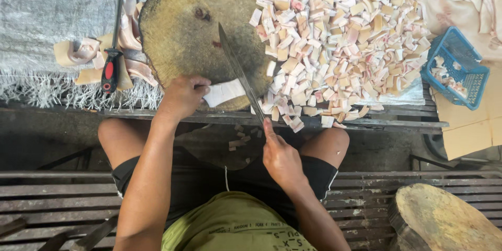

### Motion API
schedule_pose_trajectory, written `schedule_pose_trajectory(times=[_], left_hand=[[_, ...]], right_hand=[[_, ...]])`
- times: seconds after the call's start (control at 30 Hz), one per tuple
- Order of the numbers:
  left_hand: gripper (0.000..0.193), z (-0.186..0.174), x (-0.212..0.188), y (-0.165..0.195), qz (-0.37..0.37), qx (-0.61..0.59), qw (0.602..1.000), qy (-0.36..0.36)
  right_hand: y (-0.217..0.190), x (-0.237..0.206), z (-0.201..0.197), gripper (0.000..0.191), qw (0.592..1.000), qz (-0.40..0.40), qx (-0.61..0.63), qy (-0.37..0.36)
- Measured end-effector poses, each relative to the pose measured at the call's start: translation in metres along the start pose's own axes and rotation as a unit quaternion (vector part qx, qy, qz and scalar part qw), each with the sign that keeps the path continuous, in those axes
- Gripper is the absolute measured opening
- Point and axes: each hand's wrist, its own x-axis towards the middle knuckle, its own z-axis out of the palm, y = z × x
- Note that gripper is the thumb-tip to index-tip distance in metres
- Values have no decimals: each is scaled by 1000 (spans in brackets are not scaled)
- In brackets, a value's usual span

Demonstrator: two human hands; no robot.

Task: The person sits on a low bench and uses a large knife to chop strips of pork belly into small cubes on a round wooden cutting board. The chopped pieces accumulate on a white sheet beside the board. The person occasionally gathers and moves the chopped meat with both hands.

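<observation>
Right grip is closed around the handle of a long narrow knife, whose dull metal blade runs away from it across the round wooden chopping block. Left grip, just left of the blade, pins a pale rectangular strip of pork skin flat on the block's near edge. I judge the cutting well advanced: a large heap of small cut squares, pink and cream, lies right of the knife on the desk. Uncut curled strips remain far left beside a red-handled sharpening steel. A blue plastic basket sits far right.
</observation>
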Motion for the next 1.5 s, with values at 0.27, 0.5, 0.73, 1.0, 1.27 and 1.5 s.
schedule_pose_trajectory(times=[0.27,0.5,0.73,1.0,1.27,1.5], left_hand=[[26,4,1,6,-75,-43,996,-8],[23,1,2,9,72,75,991,86],[13,4,-2,10,-2,23,999,47],[12,10,-4,8,16,52,996,71],[14,18,0,4,-4,6,998,69],[10,22,5,0,61,51,991,112]], right_hand=[[1,-17,-28,56,932,144,257,212],[-10,9,-14,67,996,24,81,-18],[-2,-15,-32,62,958,-17,189,213],[-8,-10,-9,77,994,-4,107,9],[-9,-19,-40,66,947,3,232,224],[-16,-2,-5,73,994,-14,109,6]])
